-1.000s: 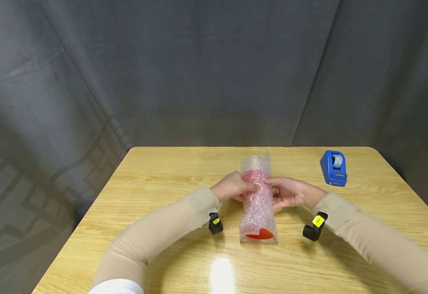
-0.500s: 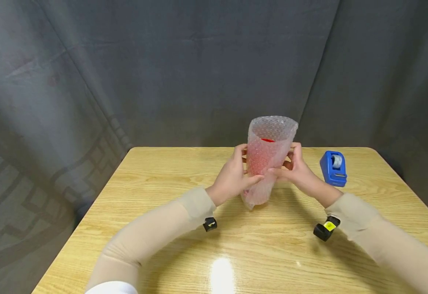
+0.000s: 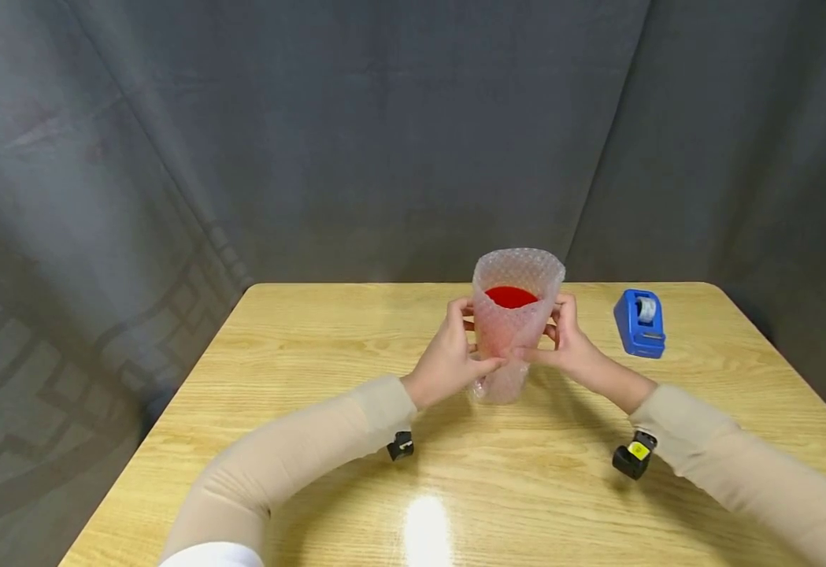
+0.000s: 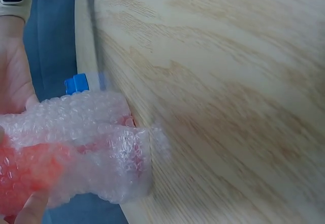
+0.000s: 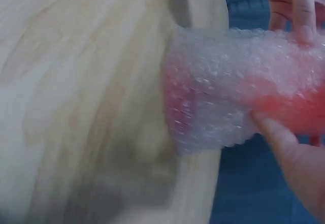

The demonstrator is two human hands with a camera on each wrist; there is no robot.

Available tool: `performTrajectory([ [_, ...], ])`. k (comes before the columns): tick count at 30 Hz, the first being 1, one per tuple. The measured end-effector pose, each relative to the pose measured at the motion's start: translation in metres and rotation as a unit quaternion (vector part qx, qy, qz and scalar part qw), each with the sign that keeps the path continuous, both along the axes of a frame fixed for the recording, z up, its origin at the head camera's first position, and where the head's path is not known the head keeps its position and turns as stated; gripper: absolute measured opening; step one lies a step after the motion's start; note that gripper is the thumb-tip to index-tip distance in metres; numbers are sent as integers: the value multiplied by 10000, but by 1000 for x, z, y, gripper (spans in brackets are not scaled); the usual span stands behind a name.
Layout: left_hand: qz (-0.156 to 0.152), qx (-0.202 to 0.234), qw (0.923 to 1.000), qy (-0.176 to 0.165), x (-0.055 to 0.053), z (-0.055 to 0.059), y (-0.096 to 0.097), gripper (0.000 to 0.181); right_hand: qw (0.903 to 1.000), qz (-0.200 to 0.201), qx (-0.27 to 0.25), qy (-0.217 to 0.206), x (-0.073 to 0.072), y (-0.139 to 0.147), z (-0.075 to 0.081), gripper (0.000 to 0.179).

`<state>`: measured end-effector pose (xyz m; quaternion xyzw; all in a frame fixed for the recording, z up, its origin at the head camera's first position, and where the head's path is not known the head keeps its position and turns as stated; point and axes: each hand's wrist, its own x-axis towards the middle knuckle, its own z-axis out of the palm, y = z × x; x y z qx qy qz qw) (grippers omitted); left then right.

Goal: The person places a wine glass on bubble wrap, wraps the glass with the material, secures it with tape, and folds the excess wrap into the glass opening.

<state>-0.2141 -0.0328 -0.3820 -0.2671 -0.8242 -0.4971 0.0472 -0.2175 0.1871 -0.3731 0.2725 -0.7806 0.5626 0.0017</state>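
Observation:
A red object (image 3: 512, 298), open-looking at its top, stands inside a sleeve of clear bubble wrap (image 3: 505, 386). Only its red top shows plainly; the rest is blurred through the wrap, so its kind cannot be told. My left hand (image 3: 446, 358) grips the bundle from the left, thumb across the front. From the right my right hand (image 3: 574, 350) holds it too, its thumb (image 5: 277, 132) pressing the wrap. The bundle is upright, its lower end at the table in the right wrist view. The wrap's upper edge rises above the red top.
A blue tape dispenser (image 3: 641, 324) with a roll of clear tape stands at the back right of the wooden table (image 3: 356, 331). Behind the table's far edge hangs a grey curtain (image 3: 413, 142).
The wrapped bundle was lying with its red end towards me. Both hands have turned it upright, red end up, then lowered it slightly towards the table.

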Motion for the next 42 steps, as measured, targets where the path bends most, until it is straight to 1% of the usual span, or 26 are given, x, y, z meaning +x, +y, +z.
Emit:
performTrajectory([
  [2, -22, -3, 9999, -100, 0, 0, -1, 90, 9997, 14, 250, -33, 3, 2, 6, 79],
  [4, -29, 18, 9998, -207, 0, -1, -1, 90, 9982, -131, 583, -1, 7, 5, 16, 82],
  [6, -43, 80, 9994, -329, 0, -1, -1, 89, 9948, -453, 911, 103, 15, 6, 29, 82],
  [7, -49, 124, 9991, -390, 0, -2, -1, 89, 9920, -672, 1033, 260, 19, 6, 35, 82],
  [8, -53, 164, 9989, -443, 0, -2, -1, 89, 9881, -917, 1154, 441, 24, 5, 42, 80],
  [10, -65, 227, 9984, -507, 0, -2, -2, 88, 9764, -1372, 1399, 906, 33, 1, 56, 76],
  [11, -77, 251, 9983, -516, 0, -2, -2, 88, 9688, -1526, 1507, 1240, 36, -1, 61, 72],
  [13, -87, 260, 9985, -479, -1, -2, -2, 88, 9478, -1757, 1835, 1925, 42, -4, 70, 64],
  [15, -97, 241, 9988, -405, -2, -2, -2, 88, 9223, -1772, 2178, 2656, 44, -5, 76, 55],
  [16, -101, 238, 9989, -384, -2, -2, -2, 88, 9072, -1700, 2343, 3053, 43, -4, 77, 50],
  [17, -112, 244, 9990, -365, -3, -2, -2, 88, 8925, -1578, 2495, 3409, 42, -4, 78, 46],
  [19, -124, 257, 9989, -374, -3, -2, -2, 87, 8686, -1163, 2688, 3996, 37, -2, 79, 37],
  [20, -130, 259, 9989, -374, -3, -2, -2, 87, 8601, -893, 2721, 4221, 34, -1, 79, 31],
  [22, -158, 272, 9989, -358, -4, -2, -2, 87, 8469, -322, 2767, 4530, 27, 2, 80, 23],
  [23, -173, 270, 9989, -340, -4, -1, -2, 87, 8451, -43, 2781, 4566, 24, 4, 81, 23],
  [25, -193, 235, 9991, -298, -3, -1, -2, 86, 8448, 422, 2830, 4522, 17, 6, 83, 25],
  [28, -207, 148, 9994, -248, -3, -1, -1, 86, 8443, 875, 2978, 4368, 10, 8, 87, 27],
  [30, -198, 85, 9994, -257, -2, -1, -1, 86, 8460, 1061, 3115, 4196, 7, 8, 89, 35],
  [32, -191, 41, 9995, -259, -2, -1, -1, 86, 8495, 1234, 3234, 3982, 5, 8, 92, 35],
  [37, -210, -1, 9996, -169, -2, -1, -1, 85, 8675, 1571, 3537, 3123, -1, 7, 97, 22],
  [42, -280, 57, 9996, -57, -3, -1, 0, 83, 8774, 1724, 3722, 2488, -6, 2, 98, 3],
])
